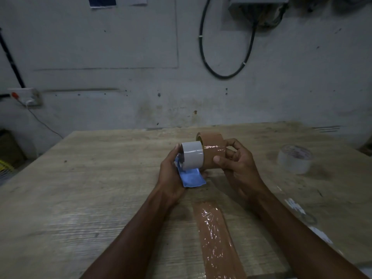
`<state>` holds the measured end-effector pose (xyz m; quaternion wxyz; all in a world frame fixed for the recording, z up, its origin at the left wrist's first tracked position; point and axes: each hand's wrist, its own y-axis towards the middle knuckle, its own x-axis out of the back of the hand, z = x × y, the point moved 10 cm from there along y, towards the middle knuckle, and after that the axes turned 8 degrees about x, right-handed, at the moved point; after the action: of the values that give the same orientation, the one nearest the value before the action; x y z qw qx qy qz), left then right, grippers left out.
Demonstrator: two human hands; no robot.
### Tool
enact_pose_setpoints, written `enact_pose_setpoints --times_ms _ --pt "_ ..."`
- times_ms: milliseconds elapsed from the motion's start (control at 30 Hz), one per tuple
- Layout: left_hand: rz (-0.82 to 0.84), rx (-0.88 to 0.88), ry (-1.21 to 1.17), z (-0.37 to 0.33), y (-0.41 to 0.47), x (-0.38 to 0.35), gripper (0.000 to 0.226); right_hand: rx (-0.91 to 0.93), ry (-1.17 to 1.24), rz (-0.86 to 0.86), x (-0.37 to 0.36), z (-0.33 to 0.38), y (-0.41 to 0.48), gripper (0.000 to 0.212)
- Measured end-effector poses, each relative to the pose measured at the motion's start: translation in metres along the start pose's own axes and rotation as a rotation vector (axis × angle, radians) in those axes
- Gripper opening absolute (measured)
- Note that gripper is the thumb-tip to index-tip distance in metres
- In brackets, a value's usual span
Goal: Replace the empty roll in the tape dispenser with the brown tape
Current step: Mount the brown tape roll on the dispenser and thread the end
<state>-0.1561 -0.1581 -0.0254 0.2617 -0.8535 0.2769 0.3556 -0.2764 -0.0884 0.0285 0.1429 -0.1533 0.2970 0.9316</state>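
Blue tape dispenser (190, 178) gripped in left hand (171, 174), grey hub (192, 157) bare. Brown tape roll (213, 153) pinched in right hand (237, 164) beside hub — misalignment risks jamming; loose pinch, dropping.

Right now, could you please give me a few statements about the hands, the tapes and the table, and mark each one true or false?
1. The right hand holds the brown tape roll. True.
2. The left hand rests flat and empty on the table. False: it holds the blue tape dispenser, which carries a grey roll.
3. The brown roll is right beside the grey roll. True.
4. A clear tape roll is stacked on top of the dispenser. False: it lies alone on the table to the right.
5. A strip of brown tape is stuck on the table between the forearms. True.
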Motion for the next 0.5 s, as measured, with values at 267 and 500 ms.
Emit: enact_pose_setpoints --times_ms 267,500 --pt "-0.019 -0.028 0.035 -0.004 0.014 0.016 0.066 -0.040 0.036 0.067 -0.014 0.004 -0.006 0.034" --pt "-0.041 -0.140 0.136 -0.011 0.010 0.015 0.074 -0.023 -0.154 0.099 -0.015 -0.002 -0.010 0.041"
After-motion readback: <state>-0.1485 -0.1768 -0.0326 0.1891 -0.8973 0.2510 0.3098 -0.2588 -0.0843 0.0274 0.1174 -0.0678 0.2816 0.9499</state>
